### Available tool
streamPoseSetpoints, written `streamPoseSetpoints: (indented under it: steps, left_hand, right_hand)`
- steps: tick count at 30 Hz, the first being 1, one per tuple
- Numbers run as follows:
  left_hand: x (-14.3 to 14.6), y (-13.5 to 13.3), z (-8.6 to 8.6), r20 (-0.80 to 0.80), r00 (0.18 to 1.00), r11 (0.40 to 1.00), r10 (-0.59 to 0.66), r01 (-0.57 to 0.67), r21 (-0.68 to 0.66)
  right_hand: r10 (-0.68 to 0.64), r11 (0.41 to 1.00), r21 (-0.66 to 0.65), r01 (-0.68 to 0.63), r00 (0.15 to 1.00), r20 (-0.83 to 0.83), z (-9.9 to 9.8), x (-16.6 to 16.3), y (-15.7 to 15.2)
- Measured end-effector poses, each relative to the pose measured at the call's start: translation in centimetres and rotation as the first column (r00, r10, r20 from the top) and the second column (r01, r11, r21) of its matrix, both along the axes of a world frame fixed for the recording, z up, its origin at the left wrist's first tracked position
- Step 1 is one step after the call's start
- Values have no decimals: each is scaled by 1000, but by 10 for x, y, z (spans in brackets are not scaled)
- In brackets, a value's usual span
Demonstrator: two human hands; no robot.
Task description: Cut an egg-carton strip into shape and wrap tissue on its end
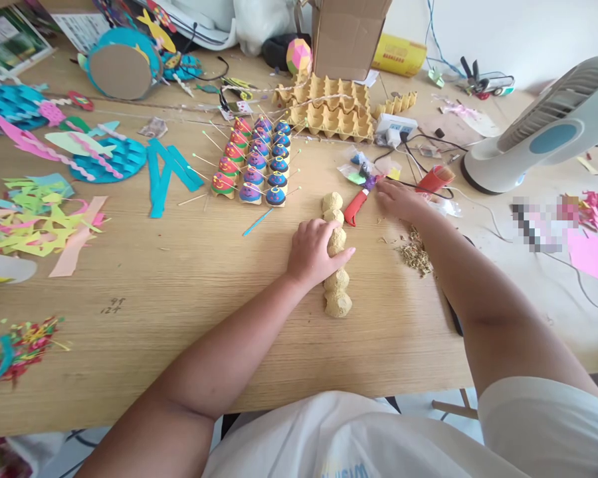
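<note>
A strip of bare egg-carton cups (336,292) lies lengthwise on the wooden table (179,279) in front of me. My left hand (315,251) rests on its middle, fingers curled over the cups and pressing them down. My right hand (401,199) reaches further back, fingers lying on the table just right of a red-handled knife (356,206); whether it touches the knife is unclear. Behind the strip stand rows of painted cups (256,162) in red, purple and blue, with thin sticks poking out.
Carton crumbs (416,255) lie right of the strip. Egg trays (329,106) and a cardboard box (346,33) stand at the back, a white fan (548,126) at right with cables and a power strip (396,126). Cut coloured paper (44,212) covers the left side.
</note>
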State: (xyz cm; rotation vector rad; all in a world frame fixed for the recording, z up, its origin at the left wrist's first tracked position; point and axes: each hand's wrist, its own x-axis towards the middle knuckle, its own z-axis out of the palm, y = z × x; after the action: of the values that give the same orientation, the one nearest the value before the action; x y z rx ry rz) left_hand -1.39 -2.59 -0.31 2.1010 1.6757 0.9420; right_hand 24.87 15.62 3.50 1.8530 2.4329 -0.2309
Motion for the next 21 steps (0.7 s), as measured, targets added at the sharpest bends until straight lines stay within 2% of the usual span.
streamPoseSetpoints:
  steps: [2, 5, 9, 11, 14, 18, 21]
  left_hand:
    - [0, 0, 1, -3, 1000, 1000, -1, 1, 1]
    - [0, 0, 1, -6, 1000, 1000, -4, 4, 1]
    - [0, 1, 0, -5, 1000, 1000, -6, 6, 5]
    - [0, 1, -1, -4, 1000, 1000, -6, 6, 12]
    - [0, 0, -1, -6, 1000, 1000, -5, 5, 24]
    - [0, 0, -1, -9, 1000, 1000, -11, 11, 27]
    - [0, 0, -2, -2, 1000, 1000, -11, 11, 24]
  right_hand:
    - [49, 999, -7, -49, 999, 19, 1, -1, -9]
    - [151, 988, -13, -151, 988, 35, 5, 8, -39]
    - [185, 982, 11, -186, 980, 77, 10, 30, -79]
    - [156, 986, 54, -160, 986, 63, 11, 32, -90]
    - [97, 989, 107, -100, 995, 28, 7, 12, -97]
    - [153, 988, -47, -150, 987, 52, -8, -23, -105]
    - [104, 994, 17, -107, 987, 119, -18, -17, -108]
